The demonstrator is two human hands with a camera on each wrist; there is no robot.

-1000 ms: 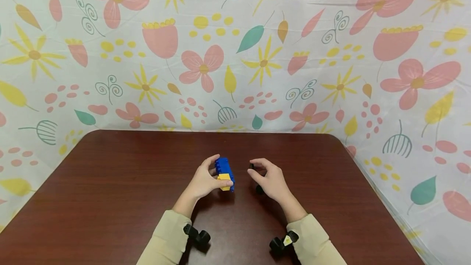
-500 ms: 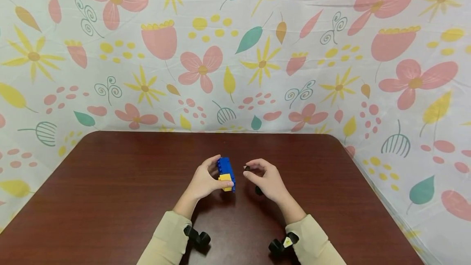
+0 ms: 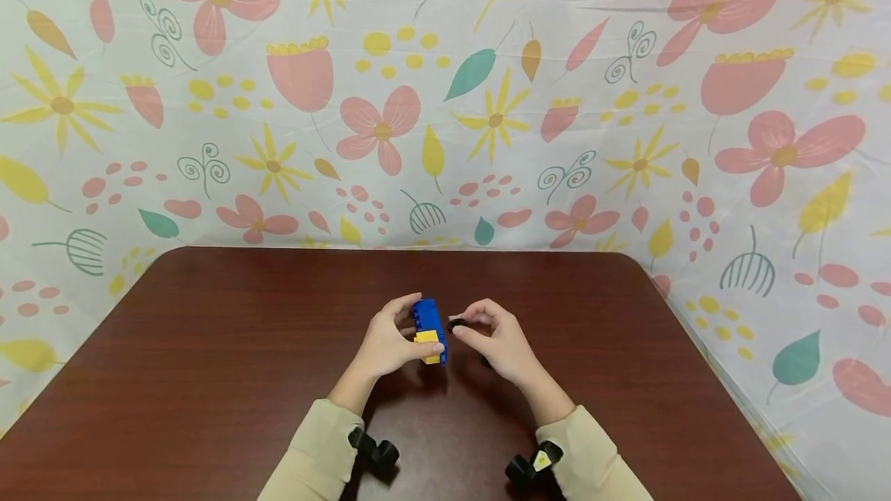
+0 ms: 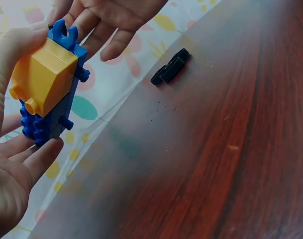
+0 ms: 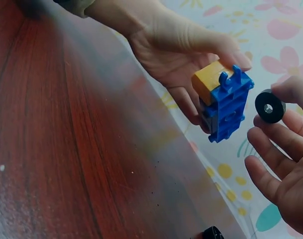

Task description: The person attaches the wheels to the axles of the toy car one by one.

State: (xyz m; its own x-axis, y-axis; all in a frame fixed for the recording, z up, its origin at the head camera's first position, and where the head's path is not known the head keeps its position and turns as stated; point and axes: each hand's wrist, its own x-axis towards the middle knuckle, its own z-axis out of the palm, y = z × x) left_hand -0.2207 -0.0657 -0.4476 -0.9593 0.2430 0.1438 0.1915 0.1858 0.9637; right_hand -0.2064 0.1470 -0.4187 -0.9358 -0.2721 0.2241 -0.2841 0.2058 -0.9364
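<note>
My left hand (image 3: pixel 379 342) grips a toy vehicle body of building bricks. It has a blue base (image 5: pixel 231 109) with a hook at one end and small side pegs, and a sloped yellow block (image 4: pixel 46 72) on it. Between thumb and fingertip, my right hand (image 3: pixel 504 342) pinches a black toy wheel (image 5: pixel 273 114) with a hole at its centre. The wheel is beside the blue base, with a small gap in the right wrist view. On the table lie a few more black wheels (image 4: pixel 172 68), close together; the right hand mostly hides them in the head view.
The dark brown wooden table (image 3: pixel 244 362) extends all round the hands. A flower-printed cloth (image 3: pixel 445 99) hangs behind it and at the sides. Black devices (image 3: pixel 376 451) are strapped at both wrists over beige sleeves (image 3: pixel 313 439).
My right hand has moved left, bringing the wheel close to the blue base. The left hand has shifted very slightly right with the vehicle body.
</note>
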